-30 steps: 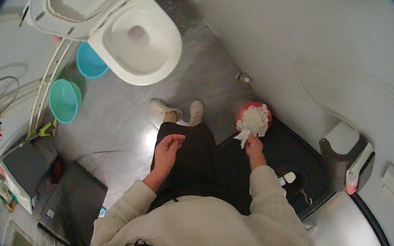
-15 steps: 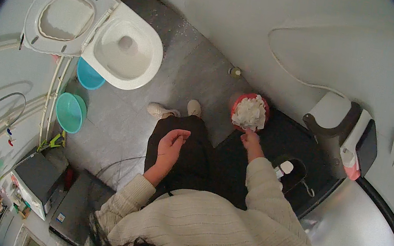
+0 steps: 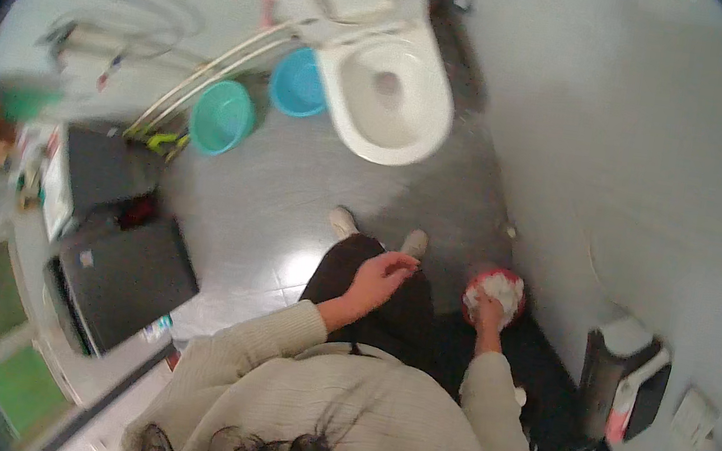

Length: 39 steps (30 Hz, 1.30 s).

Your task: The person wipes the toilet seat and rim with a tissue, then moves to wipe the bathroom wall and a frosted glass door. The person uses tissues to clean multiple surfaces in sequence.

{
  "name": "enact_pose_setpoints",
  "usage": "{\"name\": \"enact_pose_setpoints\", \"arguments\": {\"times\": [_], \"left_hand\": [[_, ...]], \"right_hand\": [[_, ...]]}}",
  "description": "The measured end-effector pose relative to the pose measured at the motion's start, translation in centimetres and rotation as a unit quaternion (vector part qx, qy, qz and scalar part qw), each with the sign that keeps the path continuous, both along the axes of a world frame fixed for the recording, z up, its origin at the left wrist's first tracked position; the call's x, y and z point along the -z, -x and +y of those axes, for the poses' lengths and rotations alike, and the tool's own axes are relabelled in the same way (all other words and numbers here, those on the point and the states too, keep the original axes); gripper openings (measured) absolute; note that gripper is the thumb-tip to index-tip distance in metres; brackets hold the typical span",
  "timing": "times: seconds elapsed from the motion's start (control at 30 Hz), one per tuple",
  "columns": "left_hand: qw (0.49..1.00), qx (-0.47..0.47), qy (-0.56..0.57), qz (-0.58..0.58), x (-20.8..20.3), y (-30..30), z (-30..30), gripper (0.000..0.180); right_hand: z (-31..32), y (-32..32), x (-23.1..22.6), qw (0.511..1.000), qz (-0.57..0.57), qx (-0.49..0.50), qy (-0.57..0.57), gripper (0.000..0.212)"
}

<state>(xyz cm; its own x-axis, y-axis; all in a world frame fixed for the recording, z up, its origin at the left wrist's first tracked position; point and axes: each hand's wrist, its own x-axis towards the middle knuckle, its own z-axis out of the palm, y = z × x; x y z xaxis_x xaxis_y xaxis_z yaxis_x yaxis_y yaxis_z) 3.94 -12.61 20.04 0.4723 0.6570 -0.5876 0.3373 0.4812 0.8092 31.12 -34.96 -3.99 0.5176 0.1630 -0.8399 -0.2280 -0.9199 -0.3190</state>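
Note:
A small red bin (image 3: 467, 305), heaped with crumpled white tissue paper (image 3: 506, 290), stands on the floor to my right, beside the wall. My right hand (image 3: 486, 313) reaches over the bin's near rim and touches the tissue at the top. Its fingers are blurred against the white paper, so I cannot tell whether they grip any of it. In front of my dark trousers hangs my left hand (image 3: 376, 284), empty, its fingers loosely bent and the thumb apart.
A white toilet (image 3: 395, 102) with raised lid stands ahead. Left of it are a blue basin (image 3: 298, 82) and a green basin (image 3: 222, 118). Dark boxy items (image 3: 130, 282) stand at left. A black surface (image 3: 543, 368) lies by my right arm, near a wall-side holder (image 3: 623, 379).
My view has turned, so the toilet and basins now appear further right. My right hand has moved from the bin's near edge in over the tissue. My left hand stays in front of me.

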Motion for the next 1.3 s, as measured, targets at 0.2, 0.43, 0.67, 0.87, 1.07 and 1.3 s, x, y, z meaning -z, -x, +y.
{"name": "enact_pose_setpoints", "arguments": {"times": [0.2,0.43,0.67,0.87,1.07,1.3], "left_hand": [[0.992,-0.12,-0.007,-0.041,-2.2,5.6,0.7,0.026],[0.967,-0.255,0.011,-0.026,-3.3,19.4,2.2,0.029],[0.801,-0.506,0.229,-0.225,-4.4,34.7,3.1,0.047],[0.664,-0.572,0.212,-0.432,-8.4,36.3,8.4,0.07],[0.698,-0.537,0.13,-0.456,-11.0,41.7,7.4,0.062],[0.547,-0.76,0.115,-0.332,-8.5,45.6,2.7,0.035]], "right_hand": [[9.4,-1.1,-6.6,0.992,0.108,-0.009,-0.067,0.06],[27.6,10.4,-9.4,0.976,0.055,-0.114,-0.178,0.06],[37.0,42.2,-24.7,0.76,0.065,-0.452,-0.462,0.056],[37.7,54.4,-28.0,0.475,0.09,-0.684,-0.546,0.05],[47.9,46.5,-18.1,0.533,-0.064,-0.801,-0.264,0.058],[57.0,44.8,-10.5,0.549,-0.029,-0.825,-0.131,0.041]]}}
